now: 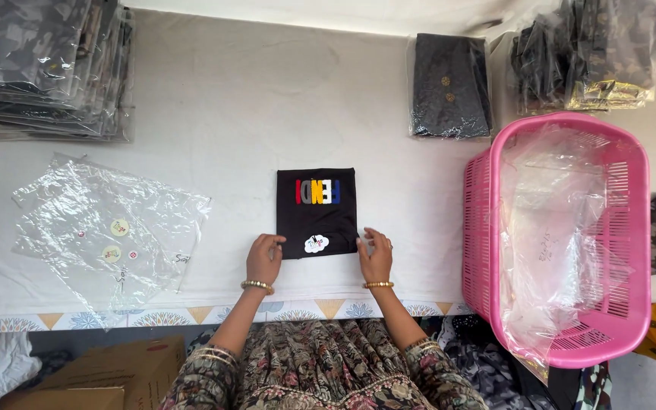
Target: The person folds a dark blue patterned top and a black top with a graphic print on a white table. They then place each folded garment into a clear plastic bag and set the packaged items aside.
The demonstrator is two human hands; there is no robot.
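The folded black garment with coloured lettering (pixel 316 211) is pinned flat on the white cloth-covered surface (pixel 222 114) — left hand (pixel 264 258) and right hand (pixel 375 254) pressed open-fingered at its near corners, nothing clasped.

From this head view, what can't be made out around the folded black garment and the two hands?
- Folded black garment: its underside and inner folds are hidden by its own top layer.
- Left hand and right hand: fingertips sit at the garment's lower corners; whether they pinch or only press cannot be told.
- Pink basket: a crumpled clear bag veils its inside.
- Stack of bagged garments: cut off by the top and left edges.
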